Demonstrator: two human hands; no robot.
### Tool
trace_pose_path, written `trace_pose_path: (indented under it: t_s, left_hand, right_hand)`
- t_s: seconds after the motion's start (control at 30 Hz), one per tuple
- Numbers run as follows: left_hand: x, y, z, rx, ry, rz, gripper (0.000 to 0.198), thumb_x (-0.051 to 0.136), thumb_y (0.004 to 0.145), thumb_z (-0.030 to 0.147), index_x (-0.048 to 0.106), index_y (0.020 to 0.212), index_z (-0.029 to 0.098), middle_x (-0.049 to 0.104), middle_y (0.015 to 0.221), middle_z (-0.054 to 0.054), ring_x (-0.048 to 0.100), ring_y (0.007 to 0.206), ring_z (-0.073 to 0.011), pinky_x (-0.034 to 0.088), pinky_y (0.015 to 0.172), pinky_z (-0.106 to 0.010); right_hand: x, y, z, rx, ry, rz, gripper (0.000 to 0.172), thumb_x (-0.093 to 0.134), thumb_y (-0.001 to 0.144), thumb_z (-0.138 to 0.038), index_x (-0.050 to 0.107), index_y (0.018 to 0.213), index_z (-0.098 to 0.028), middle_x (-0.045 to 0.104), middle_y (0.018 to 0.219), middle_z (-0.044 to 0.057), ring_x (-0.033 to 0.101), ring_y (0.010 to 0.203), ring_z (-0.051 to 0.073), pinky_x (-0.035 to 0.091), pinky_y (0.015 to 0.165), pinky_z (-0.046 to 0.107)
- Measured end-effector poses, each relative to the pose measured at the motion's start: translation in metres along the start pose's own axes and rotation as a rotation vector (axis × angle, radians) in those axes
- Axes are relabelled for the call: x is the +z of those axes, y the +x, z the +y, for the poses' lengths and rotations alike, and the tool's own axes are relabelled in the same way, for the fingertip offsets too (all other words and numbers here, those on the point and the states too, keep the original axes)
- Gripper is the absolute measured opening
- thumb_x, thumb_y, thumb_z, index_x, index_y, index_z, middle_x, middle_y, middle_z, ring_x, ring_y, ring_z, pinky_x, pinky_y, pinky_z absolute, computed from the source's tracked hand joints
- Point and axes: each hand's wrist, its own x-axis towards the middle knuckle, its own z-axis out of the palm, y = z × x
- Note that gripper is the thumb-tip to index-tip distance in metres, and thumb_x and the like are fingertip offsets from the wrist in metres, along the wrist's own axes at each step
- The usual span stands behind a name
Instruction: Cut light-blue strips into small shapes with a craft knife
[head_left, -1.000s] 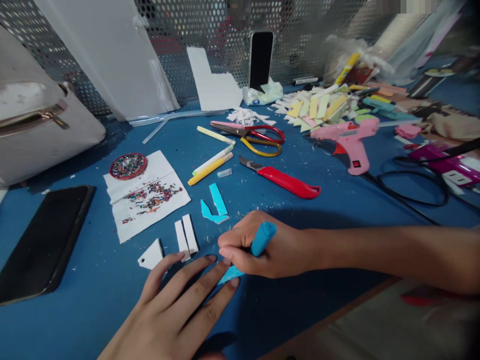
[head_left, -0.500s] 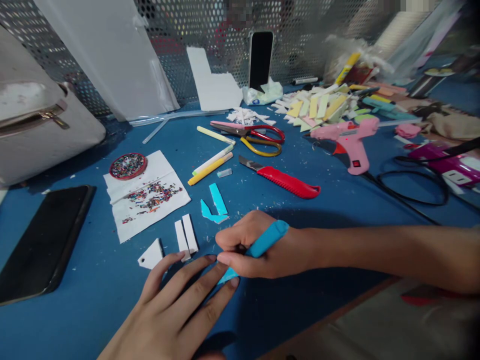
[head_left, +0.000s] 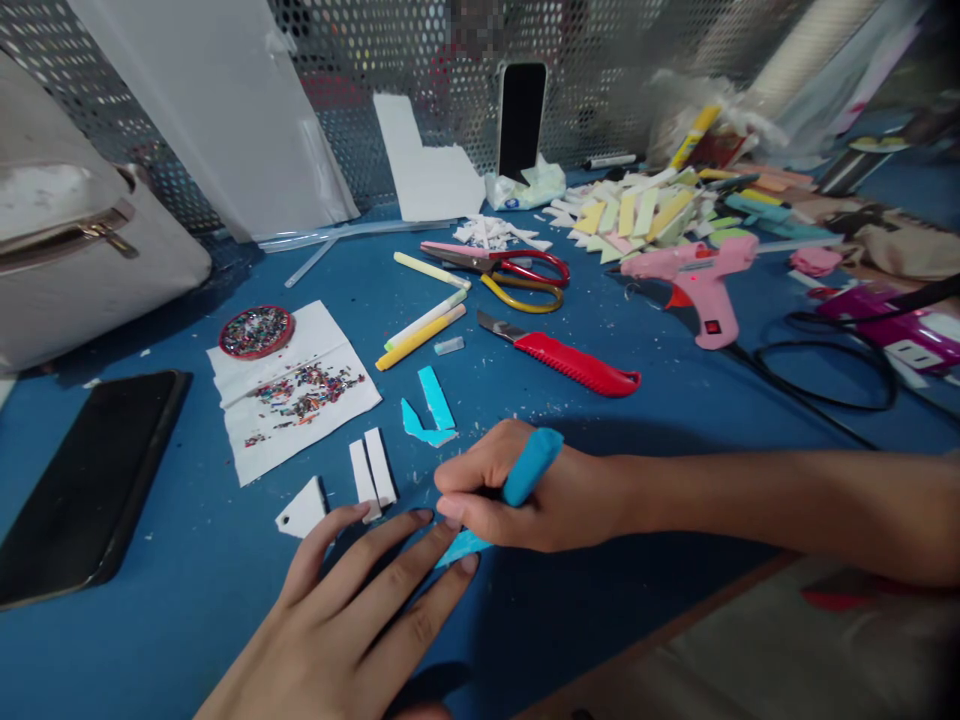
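Note:
My right hand (head_left: 517, 490) is closed round a blue marker (head_left: 534, 465), its tip hidden by the fingers. Under that hand lies a small blue-coloured piece (head_left: 463, 546), partly covered. My left hand (head_left: 367, 600) lies flat with fingers spread, its fingertips at the edges of this piece and near two white strips (head_left: 373, 470). A white cut piece with a small hole (head_left: 302, 508) is left of the strips. Beyond my hands are a blue strip (head_left: 436, 398) and a bent blue scrap (head_left: 424, 428).
A red utility knife (head_left: 577, 364), scissors (head_left: 502, 265) and yellow markers (head_left: 421, 337) lie ahead. Beads on white paper (head_left: 259, 450) and a black phone (head_left: 90, 480) are left. A pink glue gun (head_left: 705, 285) with its cable is right, near piled scraps (head_left: 637, 212).
The blue marker has tilted more upright, its back end shifting left. My right hand has moved slightly, showing more of the blue piece. My left hand stays put.

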Motion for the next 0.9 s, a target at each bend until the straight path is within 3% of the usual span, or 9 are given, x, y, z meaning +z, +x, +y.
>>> trace_pose_path:
  t_s: [0.9]
  left_hand:
    - [-0.0007, -0.0015, 0.0008, 0.004, -0.012, 0.008, 0.055, 0.039, 0.097, 0.057, 0.044, 0.142, 0.024, 0.055, 0.139, 0.002, 0.039, 0.131, -0.0221, 0.005, 0.118, -0.045]
  right_hand:
    - [0.0005, 0.0021, -0.0017, 0.025, -0.018, 0.038, 0.031, 0.041, 0.093, -0.021, 0.030, 0.065, -0.018, 0.029, 0.059, -0.006, 0.026, 0.056, 0.008, 0.021, 0.055, 0.024]
